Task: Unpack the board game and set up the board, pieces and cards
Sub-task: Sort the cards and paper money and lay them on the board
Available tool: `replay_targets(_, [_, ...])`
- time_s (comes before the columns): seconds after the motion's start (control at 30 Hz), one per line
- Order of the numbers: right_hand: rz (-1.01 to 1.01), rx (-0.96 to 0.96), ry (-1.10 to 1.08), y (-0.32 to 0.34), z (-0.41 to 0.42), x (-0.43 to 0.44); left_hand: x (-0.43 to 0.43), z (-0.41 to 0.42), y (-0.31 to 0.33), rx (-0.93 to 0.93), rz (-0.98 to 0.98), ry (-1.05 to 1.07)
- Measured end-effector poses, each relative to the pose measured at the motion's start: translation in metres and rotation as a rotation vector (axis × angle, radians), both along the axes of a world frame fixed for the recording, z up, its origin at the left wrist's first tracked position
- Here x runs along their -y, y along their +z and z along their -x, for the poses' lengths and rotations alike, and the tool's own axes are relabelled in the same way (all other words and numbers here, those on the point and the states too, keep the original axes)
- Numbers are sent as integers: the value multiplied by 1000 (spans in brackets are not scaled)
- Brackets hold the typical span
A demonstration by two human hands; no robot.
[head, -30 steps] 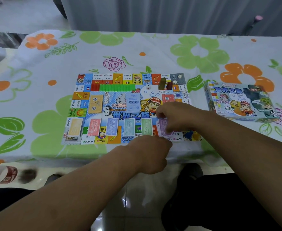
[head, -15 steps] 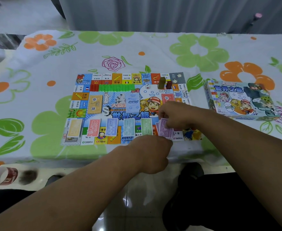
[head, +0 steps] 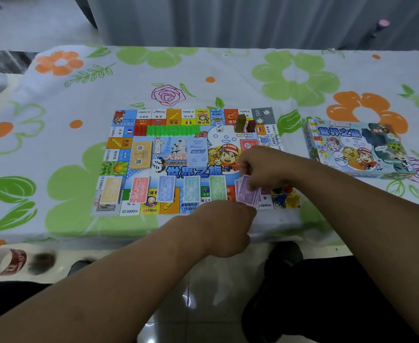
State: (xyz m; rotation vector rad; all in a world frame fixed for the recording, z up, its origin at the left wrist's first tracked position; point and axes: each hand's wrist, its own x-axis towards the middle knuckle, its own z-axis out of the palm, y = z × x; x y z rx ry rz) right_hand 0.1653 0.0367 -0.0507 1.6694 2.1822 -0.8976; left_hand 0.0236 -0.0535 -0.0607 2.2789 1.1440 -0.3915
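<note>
The colourful game board (head: pixel 154 115) lies flat on the table. Along its near edge sit stacks of play money: yellow (head: pixel 110 193), red (head: pixel 140 189), blue (head: pixel 166 188), teal (head: pixel 192 188) and green (head: pixel 217 186). My right hand (head: pixel 265 167) pinches a fanned stack of purple notes (head: pixel 246 194) at the board's near right. My left hand (head: pixel 224 229) is curled at the table edge, touching the near end of those notes. A row of green and red houses (head: pixel 168 131), a die (head: pixel 219 128), two tall pieces (head: pixel 244 123) and card decks (head: pixel 141 154) sit on the board.
The game box (head: pixel 357 149) lies to the right of the board on the flowered tablecloth (head: pixel 67 82). Small coloured pawns (head: pixel 286 196) cluster at the board's near right corner. A roll of tape (head: pixel 4 262) lies on the floor at the lower left.
My right hand has lifted slightly and drawn back to the right, uncovering more of the fanned purple notes. My left hand has hardly moved.
</note>
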Motion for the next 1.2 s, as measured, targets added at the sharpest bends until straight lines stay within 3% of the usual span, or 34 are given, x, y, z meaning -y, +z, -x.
replay_targets(0.13, [84,-100,-93,19,-6,-1,-2,0,17,105,25,112])
replay_targets(0.23, [117,-189,-124,37,-13,-2,-13,5,35,318,-96,442])
replay_targets(0.3, [140,-280,-140,46,-14,-2,-23,14,40,468,-62,722])
replay_targets(0.43, [234,-477,-129,58,-2,1,-24,24,47,782,580,1081])
replay_targets(0.53, [276,-617,-155,61,7,3,-18,26,50,1011,822,1120])
replay_targets(0.63, [274,-735,-196,60,13,3,-19,30,50,1091,802,1170])
replay_targets(0.8, [199,-846,-253,56,19,3,-19,36,53,1076,789,1169])
replay_targets(1.2, [-58,-705,-88,57,32,11,-25,35,50,1024,714,1178])
